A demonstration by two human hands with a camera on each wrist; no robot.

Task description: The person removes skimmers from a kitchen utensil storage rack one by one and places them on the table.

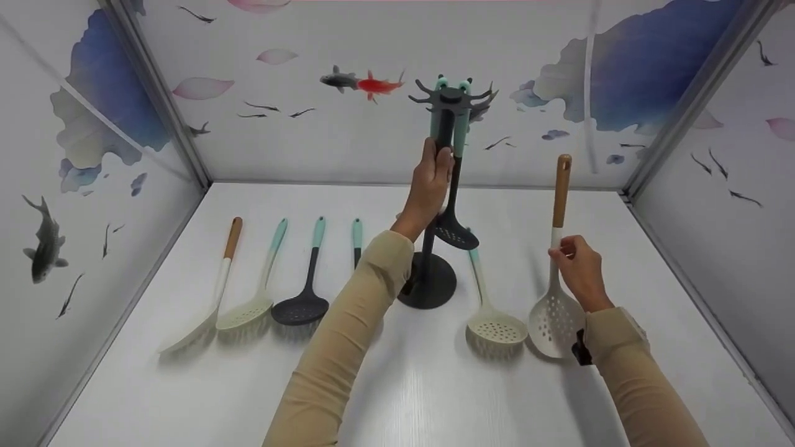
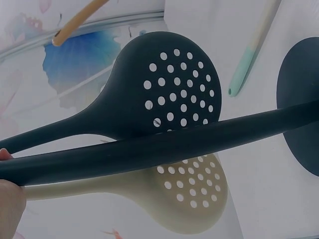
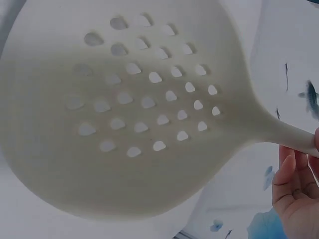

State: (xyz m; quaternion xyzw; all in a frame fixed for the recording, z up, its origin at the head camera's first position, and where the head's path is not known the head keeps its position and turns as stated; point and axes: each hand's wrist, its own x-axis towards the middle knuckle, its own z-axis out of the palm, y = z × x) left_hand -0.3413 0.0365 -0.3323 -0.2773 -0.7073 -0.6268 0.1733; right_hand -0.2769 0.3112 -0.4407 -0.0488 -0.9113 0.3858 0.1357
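My left hand (image 1: 428, 183) is wrapped around the upper pole of a black utensil stand (image 1: 428, 288), just under its ring of hooks. From the hooks hang a black skimmer (image 1: 456, 234) and a cream skimmer (image 2: 194, 211), one on each side of the pole in the left wrist view. On the right, my right hand (image 1: 582, 273) pinches a white skimmer (image 1: 551, 329) at the neck below its wooden handle. It is held upright, handle up. Its broad perforated head (image 3: 149, 179) fills much of the right wrist view.
Left of the stand, a white utensil with a wooden handle (image 1: 214, 292), a cream skimmer (image 1: 248, 312) and a black skimmer (image 1: 301, 309) lie in a row. Another teal handle (image 1: 357, 234) is partly behind my left arm. A cream skimmer (image 1: 497, 326) lies between stand and right hand. Printed walls surround the table.
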